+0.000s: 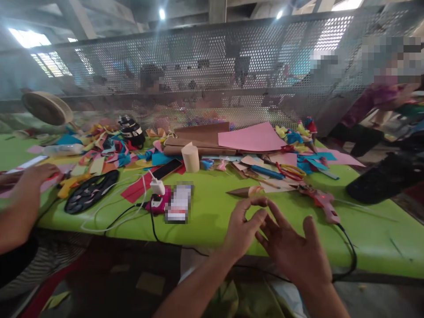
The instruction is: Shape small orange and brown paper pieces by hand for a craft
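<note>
I count two glue guns, one yellow glue gun (71, 184) and one pink glue gun (323, 201); at least two phones (one lit phone (179, 204), one dark phone (167, 168)); one brown cone (240, 192), one cream paper roll (191, 159), one white charger (157, 186), one round fan (46, 107). The paper scraps (124, 154) are too jumbled for me to number.

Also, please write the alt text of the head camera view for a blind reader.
A left hand and a right hand, fingers close together, at the front of a green table, near a brown cone. Around them are a pink glue gun, a phone and coloured paper scraps; a perforated screen stands behind.
</note>
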